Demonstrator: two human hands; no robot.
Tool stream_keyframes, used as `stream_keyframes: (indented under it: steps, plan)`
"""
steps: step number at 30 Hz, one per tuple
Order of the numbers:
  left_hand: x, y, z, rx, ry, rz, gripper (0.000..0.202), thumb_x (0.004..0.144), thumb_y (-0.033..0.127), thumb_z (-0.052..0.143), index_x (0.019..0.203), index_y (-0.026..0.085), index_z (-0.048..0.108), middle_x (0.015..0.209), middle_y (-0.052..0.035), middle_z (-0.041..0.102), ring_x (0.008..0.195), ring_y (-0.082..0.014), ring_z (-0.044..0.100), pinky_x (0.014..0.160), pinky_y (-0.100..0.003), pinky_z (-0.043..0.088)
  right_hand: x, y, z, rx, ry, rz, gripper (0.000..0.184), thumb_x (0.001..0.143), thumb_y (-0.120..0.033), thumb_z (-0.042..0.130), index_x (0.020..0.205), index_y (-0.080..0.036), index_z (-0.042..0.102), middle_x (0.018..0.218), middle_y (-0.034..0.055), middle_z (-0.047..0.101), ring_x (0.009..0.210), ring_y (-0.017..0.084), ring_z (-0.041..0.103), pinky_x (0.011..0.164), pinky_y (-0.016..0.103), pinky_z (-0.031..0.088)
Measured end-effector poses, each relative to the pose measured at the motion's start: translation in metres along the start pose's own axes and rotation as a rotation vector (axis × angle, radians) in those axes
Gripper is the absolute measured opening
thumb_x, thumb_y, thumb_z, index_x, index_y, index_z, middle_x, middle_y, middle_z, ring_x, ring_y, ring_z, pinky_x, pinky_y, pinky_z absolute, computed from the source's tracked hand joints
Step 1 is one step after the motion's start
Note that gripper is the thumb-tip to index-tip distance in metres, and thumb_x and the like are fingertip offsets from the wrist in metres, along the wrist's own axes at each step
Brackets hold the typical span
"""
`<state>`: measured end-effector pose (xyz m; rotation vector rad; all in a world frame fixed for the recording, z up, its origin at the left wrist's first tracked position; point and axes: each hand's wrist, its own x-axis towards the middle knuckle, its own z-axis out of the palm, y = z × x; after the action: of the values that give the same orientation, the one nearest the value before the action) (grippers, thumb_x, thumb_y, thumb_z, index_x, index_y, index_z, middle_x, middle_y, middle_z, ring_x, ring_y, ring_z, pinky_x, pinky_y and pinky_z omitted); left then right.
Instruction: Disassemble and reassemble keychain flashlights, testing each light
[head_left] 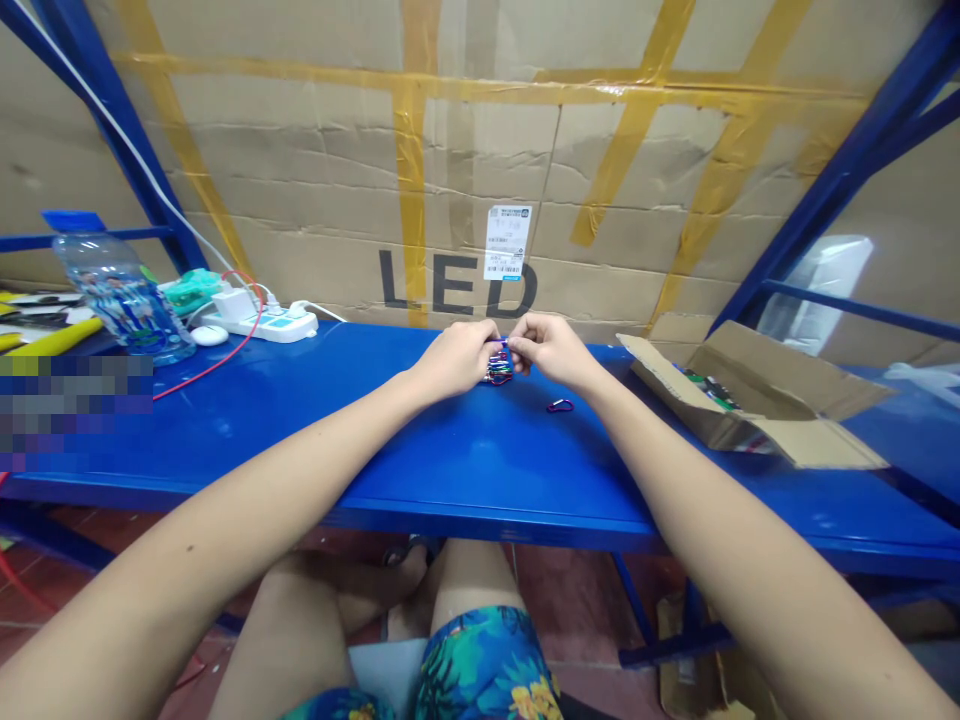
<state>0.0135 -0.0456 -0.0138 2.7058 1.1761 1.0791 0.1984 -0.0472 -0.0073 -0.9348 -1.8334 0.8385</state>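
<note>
My left hand (456,357) and my right hand (551,348) meet over the far part of the blue table. Fingers of both are closed in a pinch on a small blue-purple carabiner (499,342), mostly covered by the fingertips. Just beneath it, between the hands, is a bunch of colourful carabiners (498,368), in part hidden by my left hand; whether they hang or lie on the table I cannot tell. A single purple-red carabiner (559,406) lies apart on the table, nearer to me and below my right hand.
An open cardboard box (757,390) with small coloured pieces stands at the right. On the left are a water bottle (120,290), a power strip (277,325) with plugs and a red cable (217,365). A large carton (315,180) rises behind the blue table (480,480).
</note>
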Motion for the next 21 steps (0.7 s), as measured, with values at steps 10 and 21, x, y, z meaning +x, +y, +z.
stream_keyframes:
  steps: [10,21]
  plan:
    - [-0.0054,0.0015,-0.0003,0.011,0.050,0.172,0.008,0.089,0.012,0.051,0.084,0.019,0.051,0.087,-0.0066,0.064,0.084,-0.0207,0.060,0.074,-0.033,0.046,-0.0027,-0.0030,-0.0021,0.116,-0.060,0.087,0.020,0.084,-0.020,0.066,0.069,-0.018,0.053,0.053,-0.0010,0.058,0.046,0.012,0.057,0.046,0.025,0.047]
    - [0.0026,0.0016,0.0038,0.017,0.053,0.088,0.025,0.097,0.018,0.039,0.083,0.016,0.059,0.094,-0.0108,0.064,0.093,-0.0213,0.060,0.088,-0.037,0.048,-0.0025,-0.0081,0.0011,0.038,0.017,0.024,0.025,0.083,-0.020,0.071,0.067,-0.019,0.051,0.052,-0.0015,0.059,0.045,0.011,0.057,0.042,0.023,0.048]
